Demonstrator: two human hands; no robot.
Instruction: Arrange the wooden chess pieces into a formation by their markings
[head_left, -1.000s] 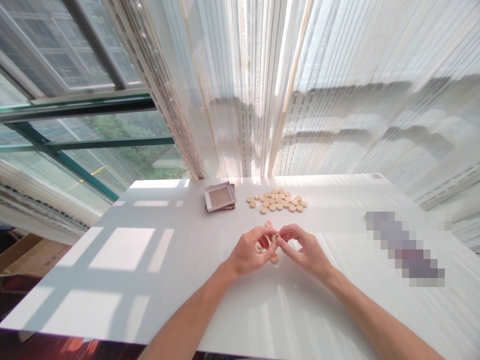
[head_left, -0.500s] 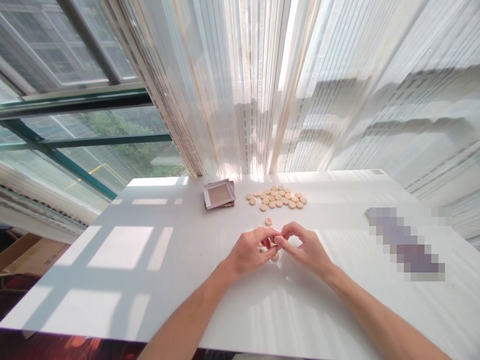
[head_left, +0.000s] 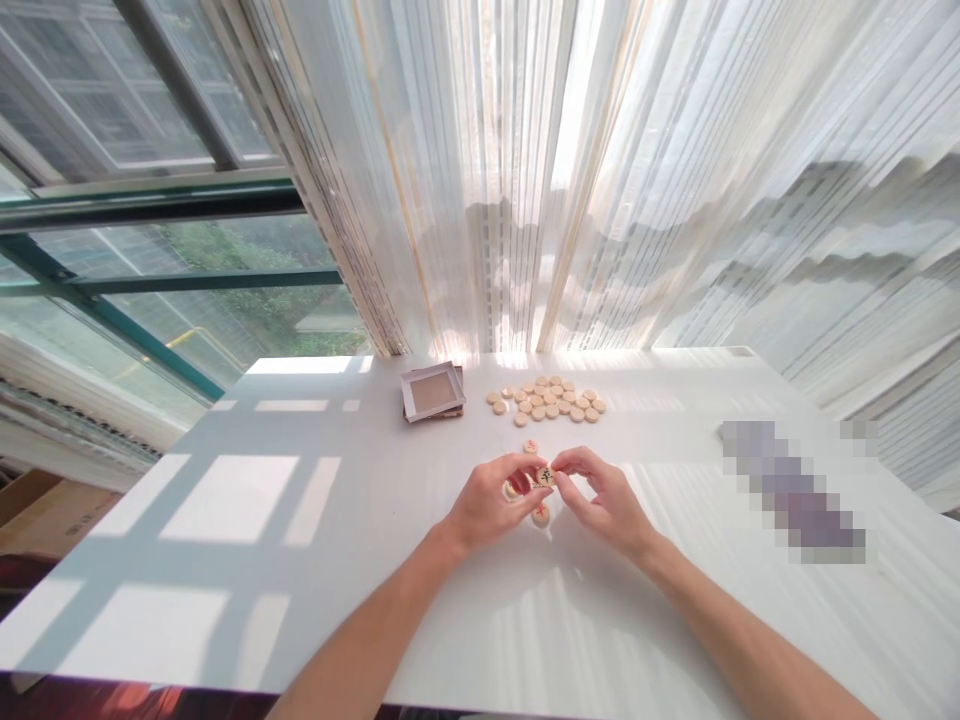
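My left hand and my right hand meet over the middle of the white table, both pinching one round wooden chess piece with a dark character on its face. More pieces lie right under the hands: one below the fingers, one partly hidden by my left hand, and one with a red mark just beyond. A cluster of several face-down wooden pieces lies farther back.
A small square cardboard box sits at the back, left of the cluster. A blurred-out object lies on the table's right side. Sheer curtains and a window stand behind the far edge. Sunlit patches cross the left half.
The hands stay together at the same spot; the pinched piece has turned so its marked face shows. The view has shifted slightly.
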